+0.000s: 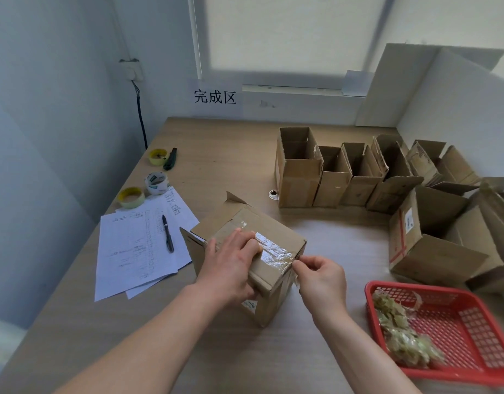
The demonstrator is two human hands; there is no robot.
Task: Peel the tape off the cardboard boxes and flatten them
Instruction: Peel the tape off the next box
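Note:
A brown cardboard box [284,240] stands on the table in front of me, tilted toward me, with a shiny strip of clear tape [273,250] running over its top and down its near right edge. My left hand [230,263] lies over the top of the box, fingers curled round its near edge and fingertips on the tape. My right hand [320,275] pinches the end of the tape at the box's right corner. Further back and to the right stand several open cardboard boxes [299,169].
A red plastic basket [472,331] at the right front holds crumpled peeled tape [401,334]. At the left lie sheets of paper [137,245] with a black pen [168,233], three tape rolls [157,183] and a green cutter [170,159].

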